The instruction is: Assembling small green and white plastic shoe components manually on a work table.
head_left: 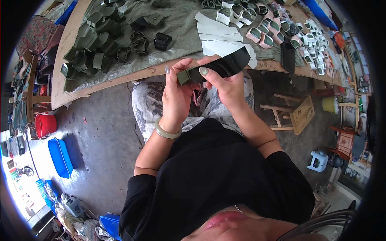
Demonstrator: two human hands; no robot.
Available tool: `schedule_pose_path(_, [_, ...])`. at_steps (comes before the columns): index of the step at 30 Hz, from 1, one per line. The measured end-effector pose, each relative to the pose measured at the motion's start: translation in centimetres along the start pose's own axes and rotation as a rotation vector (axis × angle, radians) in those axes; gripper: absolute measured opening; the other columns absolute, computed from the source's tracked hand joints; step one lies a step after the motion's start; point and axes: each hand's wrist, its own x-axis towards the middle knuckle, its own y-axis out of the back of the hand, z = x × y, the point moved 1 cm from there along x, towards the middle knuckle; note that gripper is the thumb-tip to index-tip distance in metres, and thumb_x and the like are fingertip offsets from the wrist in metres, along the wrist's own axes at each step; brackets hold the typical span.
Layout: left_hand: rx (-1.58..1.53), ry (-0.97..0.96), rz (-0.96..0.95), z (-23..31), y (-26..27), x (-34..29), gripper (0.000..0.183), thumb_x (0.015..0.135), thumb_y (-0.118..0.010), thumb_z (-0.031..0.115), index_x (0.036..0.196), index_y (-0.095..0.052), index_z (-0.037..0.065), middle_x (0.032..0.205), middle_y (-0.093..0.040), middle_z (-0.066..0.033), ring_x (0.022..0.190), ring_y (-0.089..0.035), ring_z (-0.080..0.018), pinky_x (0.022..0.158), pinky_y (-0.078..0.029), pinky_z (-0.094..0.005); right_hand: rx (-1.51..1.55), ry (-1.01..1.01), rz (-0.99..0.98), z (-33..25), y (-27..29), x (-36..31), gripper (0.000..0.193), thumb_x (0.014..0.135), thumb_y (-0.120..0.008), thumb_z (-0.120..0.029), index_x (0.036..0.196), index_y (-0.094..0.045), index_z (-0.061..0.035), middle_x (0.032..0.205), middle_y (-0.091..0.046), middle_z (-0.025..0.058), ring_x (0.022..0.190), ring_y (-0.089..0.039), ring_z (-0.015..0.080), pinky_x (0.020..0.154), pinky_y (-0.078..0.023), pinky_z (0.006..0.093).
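Note:
Over my lap, just off the table's near edge, my left hand (177,90) pinches a small dark green boxy piece (184,77) between thumb and fingers. My right hand (229,86) grips a long, glossy black curved strip (235,63), thumb on top. The strip's lower end meets or lies against the green piece; whether the two are joined I cannot tell. My right fingers behind the strip are partly hidden. A pale bangle circles my left wrist.
On the green cloth (181,28) stand several dark green plastic housings (105,42), black frames (139,43), white strips (219,34), pink-and-white housings (265,32) and small white ones (315,46). A black phone-like slab (288,55) lies right. A wooden stool (299,114) stands on the floor.

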Motion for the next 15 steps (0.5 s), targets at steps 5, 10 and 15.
schedule_pose_path(5, [0.100, -0.045, 0.010, -0.2, -0.4, 0.1, 0.056, 0.104, -0.026, 0.047, 0.127, -0.046, 0.001, 0.109, -0.056, -0.0074, 0.090, -0.056, -0.0123, 0.077, -0.047, -0.0271, -0.072, 0.073, 0.005, -0.2, 0.0, -0.1, 0.018, 0.087, -0.068, -0.009, 0.102, -0.067, 0.0011, 0.078, -0.061, 0.0019, 0.057, -0.054, 0.0058, 0.051, -0.042, 0.0190])
schedule_pose_path(10, [0.224, -0.113, 0.035, -0.1, -0.7, 0.2, 0.055, 0.104, -0.023, 0.047, 0.127, -0.045, 0.002, 0.103, -0.053, -0.0050, 0.084, -0.051, -0.0104, 0.075, -0.045, -0.0252, -0.145, 0.072, -0.033, -0.3, 0.4, 0.2, 0.014, 0.090, -0.061, -0.003, 0.103, -0.063, 0.0014, 0.092, -0.064, 0.0032, 0.064, -0.056, 0.0046, 0.056, -0.046, 0.0190])
schedule_pose_path(15, [0.283, -0.092, 0.036, -0.1, -0.7, 0.7, 0.058, 0.103, -0.024, 0.048, 0.127, -0.047, 0.001, 0.115, -0.055, -0.0094, 0.103, -0.056, -0.0166, 0.087, -0.048, -0.0327, -0.111, 0.043, -0.025, -0.3, 0.9, 0.6, 0.014, 0.091, -0.061, -0.003, 0.103, -0.064, 0.0010, 0.088, -0.064, 0.0029, 0.063, -0.056, 0.0040, 0.055, -0.045, 0.0187])
